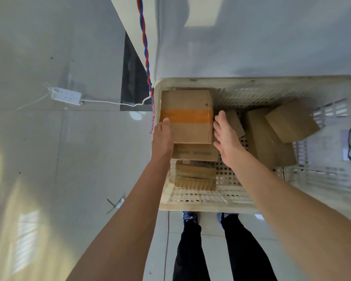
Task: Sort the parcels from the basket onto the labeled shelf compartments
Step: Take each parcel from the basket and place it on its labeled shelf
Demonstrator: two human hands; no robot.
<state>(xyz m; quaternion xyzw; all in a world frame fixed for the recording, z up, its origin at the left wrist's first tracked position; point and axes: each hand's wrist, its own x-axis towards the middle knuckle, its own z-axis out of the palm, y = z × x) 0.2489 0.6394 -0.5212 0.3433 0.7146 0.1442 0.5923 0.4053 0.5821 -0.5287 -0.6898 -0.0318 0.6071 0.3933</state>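
Orange-taped squarish cardboard box (186,116) between left hand (162,136) and right hand (225,134), contact unclear

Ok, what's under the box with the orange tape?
Under the orange-taped box, a box with green print shows at its near edge. The rest beneath is covered: more parcels or bare basket floor, I cannot tell.

Bare basket floor (227,179) — boxes (272,134) alongside
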